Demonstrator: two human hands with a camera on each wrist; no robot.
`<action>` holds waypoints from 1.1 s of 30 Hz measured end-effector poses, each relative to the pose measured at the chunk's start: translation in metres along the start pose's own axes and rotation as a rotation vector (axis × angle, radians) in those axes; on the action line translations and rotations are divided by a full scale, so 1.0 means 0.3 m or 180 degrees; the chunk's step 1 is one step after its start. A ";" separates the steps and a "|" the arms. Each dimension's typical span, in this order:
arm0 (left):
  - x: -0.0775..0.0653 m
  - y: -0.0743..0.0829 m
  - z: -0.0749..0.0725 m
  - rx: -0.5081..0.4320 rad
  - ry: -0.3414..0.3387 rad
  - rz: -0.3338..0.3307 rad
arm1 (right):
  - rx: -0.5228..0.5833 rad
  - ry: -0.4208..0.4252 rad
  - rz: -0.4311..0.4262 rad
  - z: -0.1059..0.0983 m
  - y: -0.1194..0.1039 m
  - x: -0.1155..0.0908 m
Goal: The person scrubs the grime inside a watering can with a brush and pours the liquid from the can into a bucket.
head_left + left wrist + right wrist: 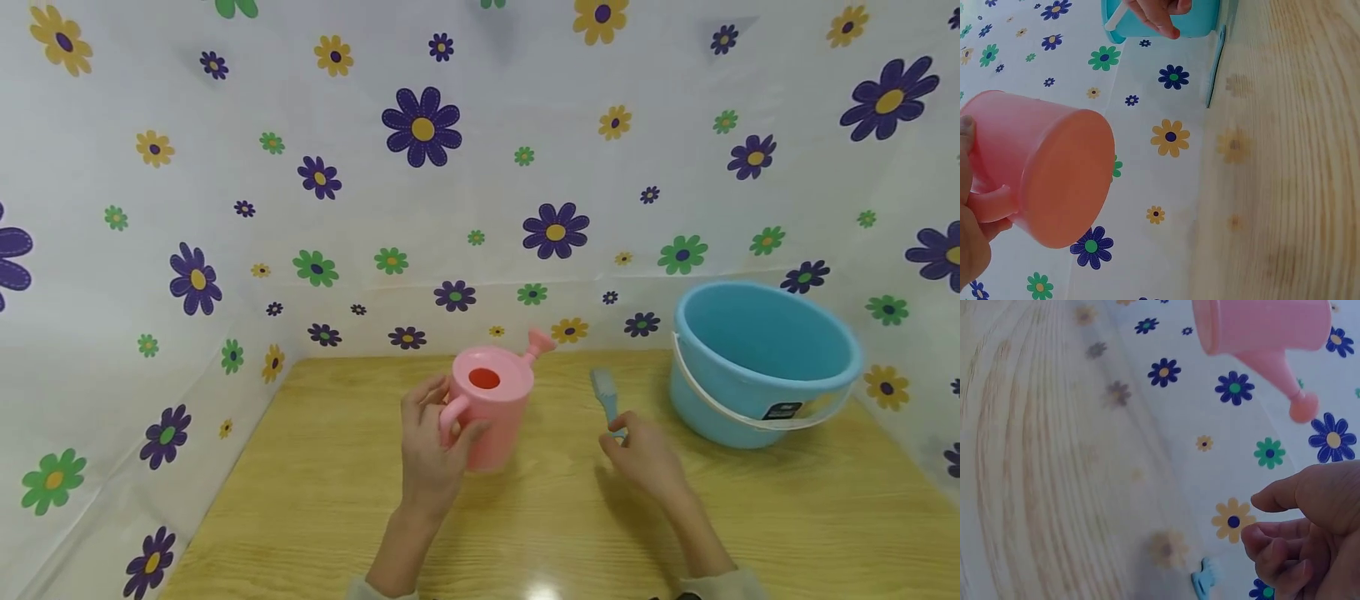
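My left hand (435,450) grips the handle of a pink watering can (498,417). In the left wrist view the can's flat base (1072,178) shows, raised off the table. Its spout with a round rose (1304,407) points away to the right. A small light-blue brush (604,390) lies on the table, its handle towards me. Over that handle hovers my right hand (648,458), thumb and fingers apart and loosely bent. The right wrist view has the hand (1310,531) separate from the brush (1204,578), with nothing between its fingers.
A light-blue bucket (693,392) with a white handle stands at the right of the wooden table (315,500). Flower-patterned sheeting (480,183) hangs behind the table and along both sides.
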State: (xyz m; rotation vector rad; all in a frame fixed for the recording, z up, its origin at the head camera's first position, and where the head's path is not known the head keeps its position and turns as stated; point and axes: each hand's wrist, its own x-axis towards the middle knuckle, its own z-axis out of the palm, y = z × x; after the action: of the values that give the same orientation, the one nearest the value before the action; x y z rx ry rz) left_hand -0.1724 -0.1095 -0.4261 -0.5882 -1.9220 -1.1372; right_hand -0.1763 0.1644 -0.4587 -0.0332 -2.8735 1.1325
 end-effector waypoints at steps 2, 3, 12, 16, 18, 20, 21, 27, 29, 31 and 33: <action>0.000 0.005 0.001 -0.0062 -0.0111 -0.0180 | 0.0091 -0.0042 -0.0071 0.002 -0.014 -0.009; 0.001 0.008 0.001 -0.0074 -0.0170 -0.0248 | 0.0135 -0.0059 -0.0098 0.002 -0.022 -0.013; -0.005 0.008 -0.008 0.0101 -0.0698 -0.0239 | 0.0221 -0.0221 -0.0045 -0.019 -0.053 -0.044; -0.016 -0.001 -0.006 0.0415 -0.0566 -0.0039 | 0.0251 -0.0200 -0.0077 -0.030 -0.050 -0.043; -0.021 -0.005 0.001 0.0520 -0.0470 0.0052 | 0.0242 -0.0153 -0.0110 -0.036 -0.044 -0.042; -0.023 -0.011 0.012 0.0544 -0.0390 0.0107 | 0.0251 -0.0141 -0.0134 -0.043 -0.034 -0.045; -0.023 -0.013 0.018 0.0538 -0.0373 0.0113 | 0.0253 -0.0143 -0.0149 -0.047 -0.026 -0.048; -0.018 -0.007 0.062 0.0376 -0.0505 0.0116 | 0.0279 -0.0180 -0.0076 -0.098 0.046 -0.091; -0.009 -0.002 0.077 0.0345 -0.0574 0.0160 | 0.0355 -0.0174 0.0008 -0.122 0.075 -0.103; 0.002 0.002 0.093 0.0328 -0.0626 0.0201 | 0.0424 -0.0150 0.0092 -0.151 0.103 -0.113; 0.013 0.007 0.108 0.0367 -0.0659 0.0242 | 0.0456 -0.0097 0.0106 -0.184 0.131 -0.126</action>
State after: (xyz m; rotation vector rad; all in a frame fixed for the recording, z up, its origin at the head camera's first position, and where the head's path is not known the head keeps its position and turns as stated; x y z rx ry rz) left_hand -0.1862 -0.0802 -0.4305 -0.7328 -2.1059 -0.9408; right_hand -0.1354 0.2291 -0.4468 -0.0587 -2.8194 1.3534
